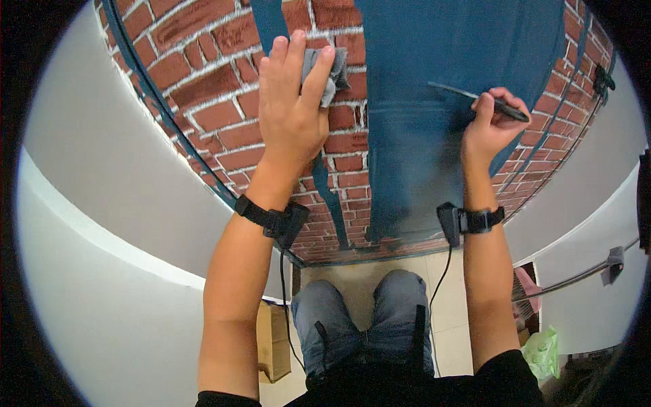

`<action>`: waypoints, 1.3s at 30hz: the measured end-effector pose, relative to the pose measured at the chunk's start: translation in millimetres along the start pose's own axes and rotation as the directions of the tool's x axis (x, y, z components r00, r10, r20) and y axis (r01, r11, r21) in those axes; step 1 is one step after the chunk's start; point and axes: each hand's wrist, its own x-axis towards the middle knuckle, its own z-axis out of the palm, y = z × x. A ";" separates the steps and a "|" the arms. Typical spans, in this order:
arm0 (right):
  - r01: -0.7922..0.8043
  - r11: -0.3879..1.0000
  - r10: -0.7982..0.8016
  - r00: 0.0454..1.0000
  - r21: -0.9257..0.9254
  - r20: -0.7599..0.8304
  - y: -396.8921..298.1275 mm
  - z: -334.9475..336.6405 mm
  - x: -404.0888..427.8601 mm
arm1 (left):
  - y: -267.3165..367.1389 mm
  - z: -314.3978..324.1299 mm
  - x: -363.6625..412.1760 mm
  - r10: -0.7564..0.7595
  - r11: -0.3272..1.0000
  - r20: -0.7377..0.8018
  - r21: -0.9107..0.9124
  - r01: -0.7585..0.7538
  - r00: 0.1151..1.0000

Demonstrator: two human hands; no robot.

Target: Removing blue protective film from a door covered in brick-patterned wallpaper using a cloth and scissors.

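My left hand [295, 99] lies nearly flat on the brick-patterned wall covering [218, 109], fingers pointing up. A crumpled grey cloth [339, 71] is held under its index finger and thumb, against the wall. To the right, my right hand [496, 124] grips a slim knife-like tool [457, 91] by its dark handle. The tool's thin metal end points left, in front of the dark blue panel [407, 46]; whether the tip touches the panel I cannot tell. Irregular blue strips [325, 183] run through the brick pattern beside and below my left hand.
Black wrist straps with cables [285, 285] hang from both forearms. Below are my knees in jeans [323, 315] and a pale tiled floor [450, 315]. A cardboard box [274, 341] stands at lower left. At right are a metal rail [564, 287] and a green plastic bag [541, 353].
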 end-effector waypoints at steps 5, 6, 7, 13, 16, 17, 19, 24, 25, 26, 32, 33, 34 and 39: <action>0.011 1.000 -0.012 1.000 0.019 0.016 8.6 -0.6 -7.4 | 20.4 -12.4 -66.9 -0.060 0.998 0.141 -0.021 0.063 0.988; 0.008 0.998 -0.009 1.000 0.058 0.019 8.0 -0.6 -6.9 | 24.1 -11.9 -84.6 -0.054 0.998 0.164 -0.036 0.060 0.985; 0.000 0.999 -0.002 1.000 0.054 0.024 9.2 -3.7 -4.4 | 31.1 -11.0 -100.5 -0.048 0.996 0.184 -0.060 0.060 0.982; -0.138 0.990 0.137 0.989 0.022 0.046 -13.8 -5.9 -11.6 | 73.4 -35.9 -156.1 -0.174 0.903 0.343 -0.319 0.289 0.923; -0.326 0.945 0.327 0.944 -0.037 0.031 -32.6 -23.1 -45.3 | 78.8 -42.0 -155.1 -0.194 0.908 0.335 -0.294 0.298 0.922; -0.355 0.934 0.356 0.935 -0.040 0.012 -35.8 -29.2 -56.3 | 79.8 -42.4 -153.1 -0.205 0.913 0.333 -0.275 0.303 0.920; -0.367 0.924 0.370 0.929 -0.109 0.009 -40.8 -44.7 -68.1 | 79.8 -34.7 -140.7 -0.223 0.911 0.265 -0.286 0.297 0.938; -0.450 0.883 0.451 0.892 -0.133 -0.022 -56.2 -68.6 -72.0 | 78.2 -19.1 -76.9 -0.047 0.969 0.152 -0.232 0.082 0.987; -0.439 0.888 0.440 0.898 -0.139 -0.028 -60.9 -72.3 -70.0 | 77.1 -11.9 -63.5 -0.013 0.978 0.122 -0.203 0.038 0.992; -0.435 0.886 0.436 0.899 -0.157 -0.031 -66.2 -76.5 -68.2 | 76.6 -5.5 -53.0 -0.019 0.984 0.106 -0.175 0.038 0.994; -0.481 0.849 0.477 0.876 -0.220 -0.076 -79.3 -89.1 -62.1 | 98.6 21.3 -105.5 0.224 0.946 0.357 -0.304 -0.114 0.907; -0.501 0.818 0.497 0.863 -0.285 -0.089 -78.5 -94.7 -58.7 | 109.2 25.9 -116.6 0.309 0.902 0.402 -0.411 -0.131 0.862; -0.516 0.808 0.517 0.852 -0.283 -0.079 -83.3 -92.5 -52.9 | 116.2 28.8 -120.8 0.409 0.858 0.455 -0.488 -0.163 0.791; -0.747 0.665 0.740 0.661 -0.013 -0.126 -113.5 -105.4 -21.4 | 172.8 35.0 -21.8 0.398 0.722 0.747 -0.614 0.320 0.533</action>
